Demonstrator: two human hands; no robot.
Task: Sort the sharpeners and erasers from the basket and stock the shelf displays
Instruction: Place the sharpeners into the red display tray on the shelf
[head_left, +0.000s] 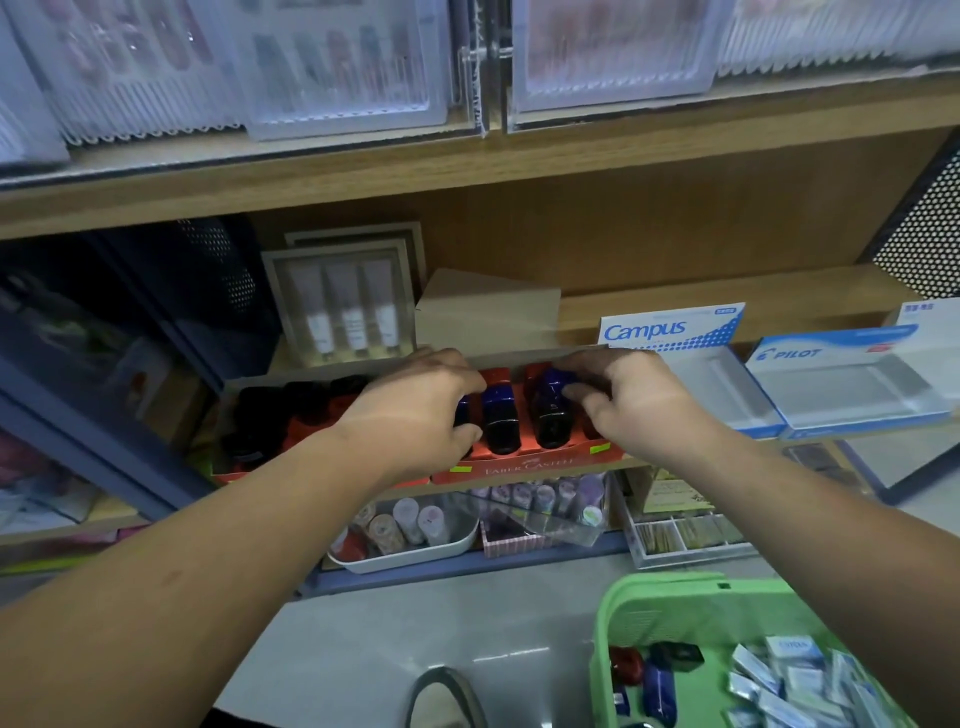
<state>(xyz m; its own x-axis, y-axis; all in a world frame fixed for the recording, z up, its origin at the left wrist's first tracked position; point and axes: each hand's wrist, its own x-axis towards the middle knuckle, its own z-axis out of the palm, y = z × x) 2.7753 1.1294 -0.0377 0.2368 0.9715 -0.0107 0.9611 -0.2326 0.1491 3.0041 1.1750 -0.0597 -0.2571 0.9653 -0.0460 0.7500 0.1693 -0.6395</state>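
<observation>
Seating blue sharpeners in the red display tray (524, 465) on the shelf – both hands busy.
L to R: dark sharpeners (260, 415) fill the tray's left rows; left hand (415, 410) pinches a half-hidden sharpener (462, 410), middle sharpener (500, 415) stands betw. the hands, right hand (634, 400) curls fingers on the tall sharpener (548, 410). Best set each upright, flush w/ its row, w/o knocking neighbours. Campus box (675, 327) & Pilot box (831, 353) show bare floors. Green basket (660, 592), low right – spare sharpeners (657, 686) + wrapped erasers (795, 680).

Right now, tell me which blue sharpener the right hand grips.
The rightmost sharpener in the red tray; the right hand pinches its top, and no other sharpener stands that far right.
</observation>
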